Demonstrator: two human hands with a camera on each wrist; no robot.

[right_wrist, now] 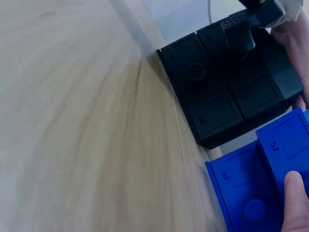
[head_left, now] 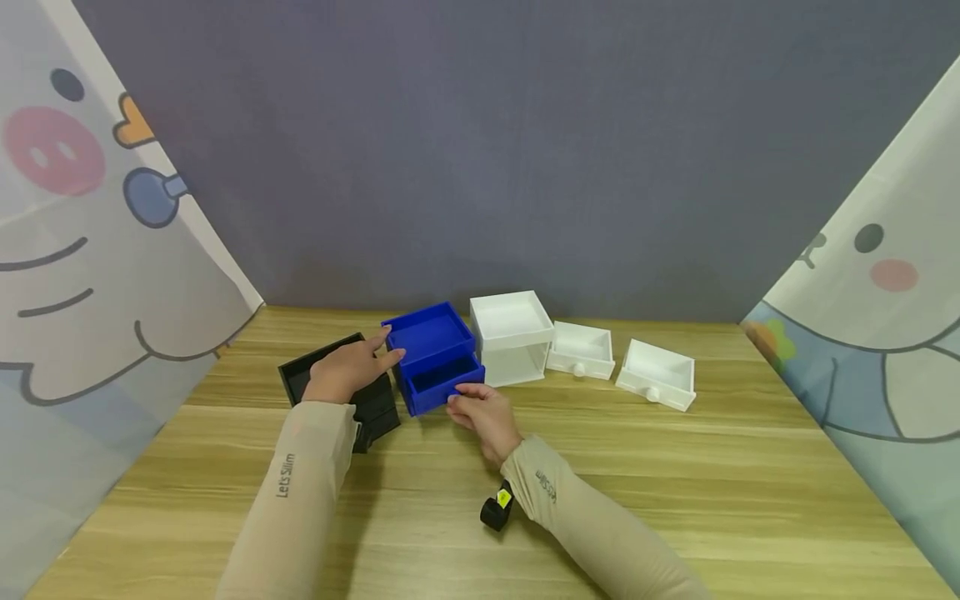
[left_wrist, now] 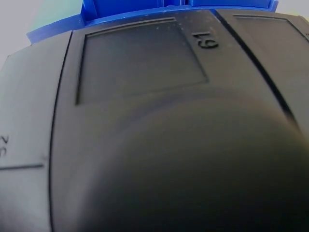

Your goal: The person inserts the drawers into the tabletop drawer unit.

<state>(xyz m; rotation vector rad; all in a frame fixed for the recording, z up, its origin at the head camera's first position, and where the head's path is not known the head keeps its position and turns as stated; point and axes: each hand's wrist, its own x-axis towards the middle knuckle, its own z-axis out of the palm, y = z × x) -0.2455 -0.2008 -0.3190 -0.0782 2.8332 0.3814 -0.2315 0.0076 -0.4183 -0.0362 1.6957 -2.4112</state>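
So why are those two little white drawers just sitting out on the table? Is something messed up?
Yes, a bit. Two white drawers lie loose on the table, right of the white cabinet, whose front gapes empty. The blue cabinet's drawer sticks partly out, with the right hand at it. Nothing looks broken or spilled.

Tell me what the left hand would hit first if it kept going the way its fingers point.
Likely the blue drawer box: the left hand rests over the black box, fingertips already at the blue box's side.

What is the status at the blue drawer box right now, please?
Left hand rests on blue box, fingers straight. Right hand fingers on the part-open blue drawer front. Black box close beside; nothing blocking the drawer.
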